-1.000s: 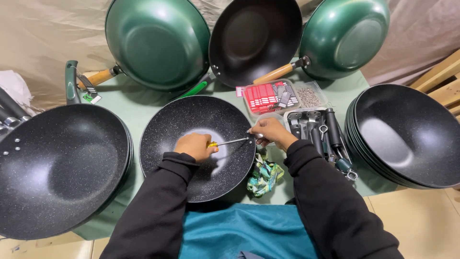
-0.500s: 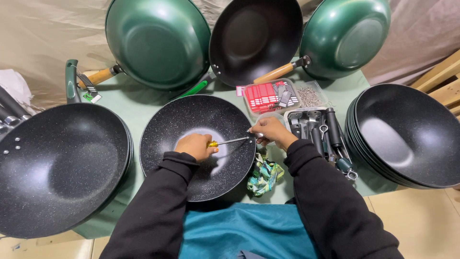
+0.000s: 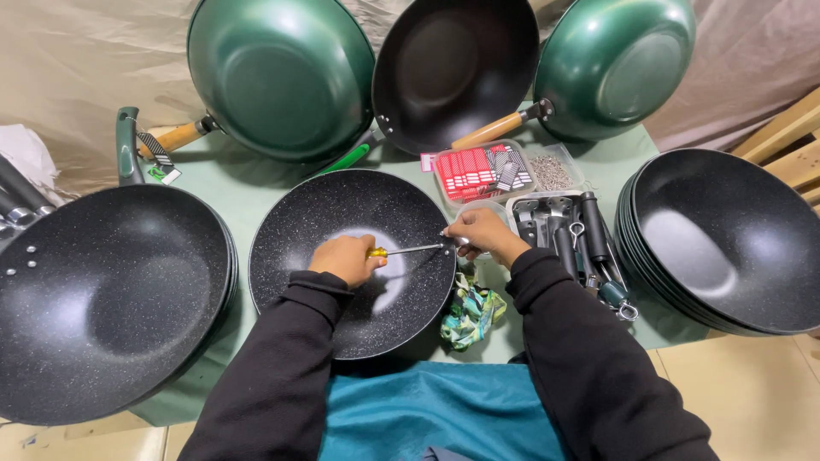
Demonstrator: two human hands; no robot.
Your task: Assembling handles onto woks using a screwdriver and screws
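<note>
A black speckled pan (image 3: 342, 213) without a handle lies in front of me on the green table. My left hand (image 3: 346, 259) is inside it, closed around the yellow grip of a screwdriver (image 3: 408, 250) whose shaft points right toward the pan's rim. My right hand (image 3: 480, 233) pinches the pan's right rim at the screwdriver's tip; what it holds there is hidden by the fingers.
A stack of black pans (image 3: 102, 290) sits at left and another stack (image 3: 726, 239) at right. Two green woks (image 3: 282, 72) (image 3: 611, 64) and a black wok (image 3: 453, 68) lean at the back. Trays of red packets (image 3: 478, 171), screws (image 3: 551, 171) and black handles (image 3: 572, 243) stand beside my right hand. A patterned cloth (image 3: 470, 312) lies below.
</note>
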